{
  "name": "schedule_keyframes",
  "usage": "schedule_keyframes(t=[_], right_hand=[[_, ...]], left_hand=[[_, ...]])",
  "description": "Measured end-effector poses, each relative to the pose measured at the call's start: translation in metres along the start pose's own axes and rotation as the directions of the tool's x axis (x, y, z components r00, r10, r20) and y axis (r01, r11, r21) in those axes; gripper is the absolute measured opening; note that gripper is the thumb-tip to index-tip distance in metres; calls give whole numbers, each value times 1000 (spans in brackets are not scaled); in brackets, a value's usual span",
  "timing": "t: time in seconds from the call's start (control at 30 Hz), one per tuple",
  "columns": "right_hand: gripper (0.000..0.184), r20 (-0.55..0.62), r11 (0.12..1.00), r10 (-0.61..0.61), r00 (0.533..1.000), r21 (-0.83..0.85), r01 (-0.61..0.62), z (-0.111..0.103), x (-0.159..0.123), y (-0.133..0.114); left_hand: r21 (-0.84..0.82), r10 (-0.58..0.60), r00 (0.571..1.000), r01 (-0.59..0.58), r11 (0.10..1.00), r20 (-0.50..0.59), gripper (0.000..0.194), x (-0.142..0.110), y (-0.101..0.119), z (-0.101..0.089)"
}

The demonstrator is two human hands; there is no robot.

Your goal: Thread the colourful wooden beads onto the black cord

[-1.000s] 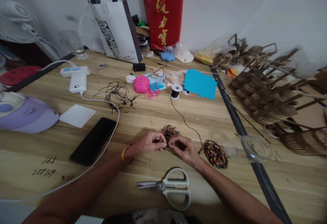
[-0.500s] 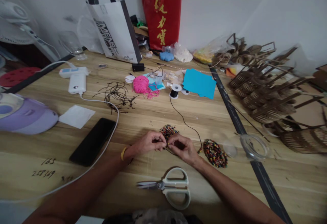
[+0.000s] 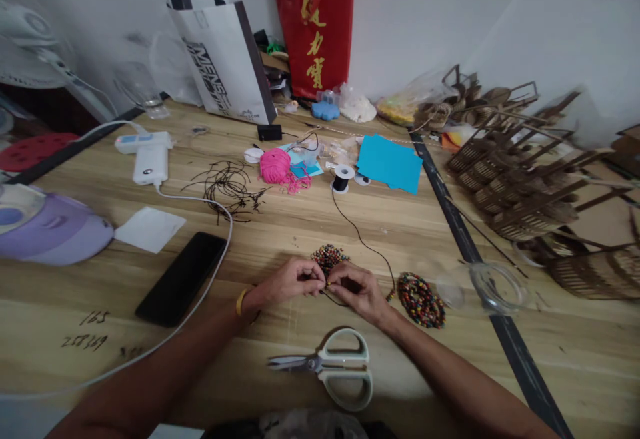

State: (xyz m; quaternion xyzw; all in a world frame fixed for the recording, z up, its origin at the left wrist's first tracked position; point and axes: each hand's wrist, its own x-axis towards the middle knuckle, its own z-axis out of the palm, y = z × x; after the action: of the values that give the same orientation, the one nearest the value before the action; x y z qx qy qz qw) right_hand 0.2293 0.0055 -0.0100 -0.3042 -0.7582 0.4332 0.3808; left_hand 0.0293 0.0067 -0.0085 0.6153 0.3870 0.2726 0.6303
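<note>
Hardly anything has shifted since a second ago: my hands keep the same pose, and the yellow bead (image 3: 329,283) at my right fingertips seems only a touch nearer the left ones. My left hand (image 3: 295,277) has thumb and forefinger pressed together; whatever lies between them is too small for me to tell. My right hand (image 3: 361,292) has its thumb and forefinger closed on that bead, just beside the left fingertips. A thin black cord (image 3: 336,301) bows below the pinch, between my hands.

Just beyond my fingertips lies the loose bead pile (image 3: 329,257), on the wooden tabletop (image 3: 280,225). To the right of my right hand, the coiled bead strand (image 3: 423,300) rests near the wrist; the spool (image 3: 343,179) stands farther out past the fingers, its line running back towards that hand. The scissors (image 3: 345,367) lie on my side of both hands.

I judge the bead nearly weightless, hard and smooth, quick to roll or squirt away if I squeeze off-centre, so it wants a light grip across its sides with the hole left free. The cord looks soft and limp; I'd take it close behind its tip, where a short stub would stay straight instead of folding.
</note>
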Motion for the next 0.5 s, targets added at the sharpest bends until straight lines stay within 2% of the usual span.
schedule_keyframes(t=[0.5], right_hand=[[14, -11, 997, 71, 997, 29, -71, 2, -4, 4]], left_hand=[[32, 4, 1000, -4, 999, 18, 26, -1, 4, -1]])
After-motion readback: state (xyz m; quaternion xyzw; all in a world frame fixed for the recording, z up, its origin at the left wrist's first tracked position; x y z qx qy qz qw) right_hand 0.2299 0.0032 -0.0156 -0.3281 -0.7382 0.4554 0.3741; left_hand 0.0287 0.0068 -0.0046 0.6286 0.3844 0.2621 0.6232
